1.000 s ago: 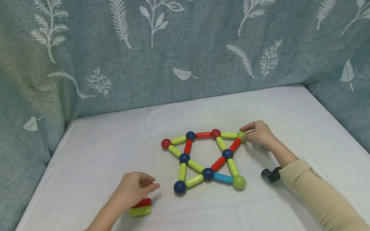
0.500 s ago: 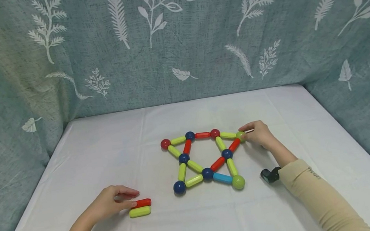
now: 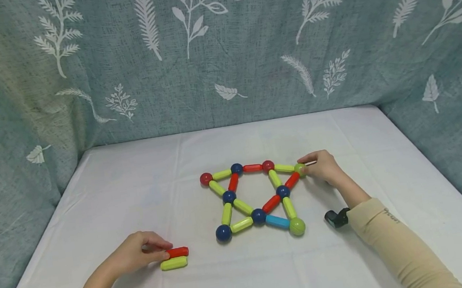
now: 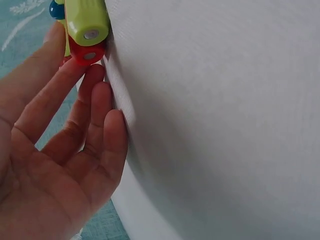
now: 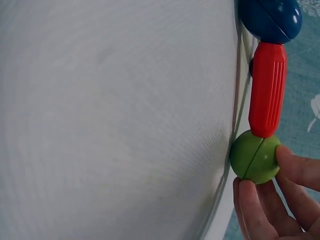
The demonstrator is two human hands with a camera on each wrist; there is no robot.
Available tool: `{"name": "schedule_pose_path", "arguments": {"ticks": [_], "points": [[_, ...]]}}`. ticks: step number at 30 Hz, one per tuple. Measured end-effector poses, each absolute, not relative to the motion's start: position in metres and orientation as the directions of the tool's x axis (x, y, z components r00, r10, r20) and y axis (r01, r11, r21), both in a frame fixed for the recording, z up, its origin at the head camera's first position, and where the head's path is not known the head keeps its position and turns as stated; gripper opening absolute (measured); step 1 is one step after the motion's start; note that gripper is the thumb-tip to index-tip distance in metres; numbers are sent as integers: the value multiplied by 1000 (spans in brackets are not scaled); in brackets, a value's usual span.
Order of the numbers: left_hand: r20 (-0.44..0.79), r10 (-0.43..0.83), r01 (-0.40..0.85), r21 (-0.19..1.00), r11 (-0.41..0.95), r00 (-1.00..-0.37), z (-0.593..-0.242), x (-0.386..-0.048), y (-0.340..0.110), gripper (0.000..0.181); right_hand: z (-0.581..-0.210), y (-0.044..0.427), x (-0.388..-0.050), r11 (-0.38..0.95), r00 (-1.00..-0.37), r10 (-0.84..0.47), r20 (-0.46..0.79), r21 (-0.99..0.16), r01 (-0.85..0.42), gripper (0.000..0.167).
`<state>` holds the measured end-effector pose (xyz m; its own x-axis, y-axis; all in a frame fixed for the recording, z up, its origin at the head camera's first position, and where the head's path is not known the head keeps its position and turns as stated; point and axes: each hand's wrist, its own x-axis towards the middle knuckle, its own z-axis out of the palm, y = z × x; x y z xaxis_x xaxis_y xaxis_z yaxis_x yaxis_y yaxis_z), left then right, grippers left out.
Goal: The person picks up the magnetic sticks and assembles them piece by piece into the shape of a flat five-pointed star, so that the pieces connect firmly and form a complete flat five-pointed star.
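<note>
My left hand (image 3: pixel 130 254) pinches the left end of a loose red magnetic rod (image 3: pixel 178 252) with thumb and forefinger. A yellow-green rod (image 3: pixel 174 263) lies right alongside it, on the near side. To their right, a flat star-shaped figure of magnetic rods and balls lies on the white cloth. At its far right corner, my right hand (image 3: pixel 323 167) holds a green ball (image 5: pixel 254 157) between thumb and fingers. A red rod (image 5: pixel 268 90) joins that ball to a blue ball (image 5: pixel 270 19). In the left wrist view, the yellow-green rod partly hides the pinched red one.
Other corners carry a red ball (image 3: pixel 206 179), a blue ball (image 3: pixel 223 233) and a near green ball (image 3: pixel 297 226). One blue rod (image 3: pixel 277 222) is among the figure's rods. A patterned green curtain (image 3: pixel 222 69) hangs behind the table (image 3: pixel 246 275).
My left hand has come back toward the lower left, from above the loose rods to the red one's end, and then stayed there. The right hand keeps its hold on the green ball.
</note>
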<state>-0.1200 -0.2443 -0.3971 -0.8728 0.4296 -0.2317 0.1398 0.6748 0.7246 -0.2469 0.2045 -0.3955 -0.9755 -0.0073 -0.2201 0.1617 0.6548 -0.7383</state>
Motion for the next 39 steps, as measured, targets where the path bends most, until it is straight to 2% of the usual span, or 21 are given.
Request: {"name": "schedule_pose_path", "arguments": {"ticks": [12, 17, 24, 32, 39], "points": [[-245, 425, 143, 702, 698, -871, -394, -122, -242, 18, -396, 205, -247, 662, -976, 2, -218, -732, 165, 32], [-233, 430, 159, 695, 701, -872, -383, -135, -233, 18, -395, 207, -247, 661, -976, -2, -217, -733, 161, 33], [-176, 318, 141, 630, 763, -932, -359, -189, -188, 19, -396, 210, -247, 658, -977, 3, -215, -735, 164, 32], [-272, 158, -43, 610, 791, -949, -354, -258, -109, 26, -398, 206, -246, 651, -977, -9, -214, -743, 157, 32], [-229, 10, -144, 643, 752, -973, -364, -291, -56, 22, -397, 204, -245, 659, -979, -10, -203, -738, 147, 31]]}}
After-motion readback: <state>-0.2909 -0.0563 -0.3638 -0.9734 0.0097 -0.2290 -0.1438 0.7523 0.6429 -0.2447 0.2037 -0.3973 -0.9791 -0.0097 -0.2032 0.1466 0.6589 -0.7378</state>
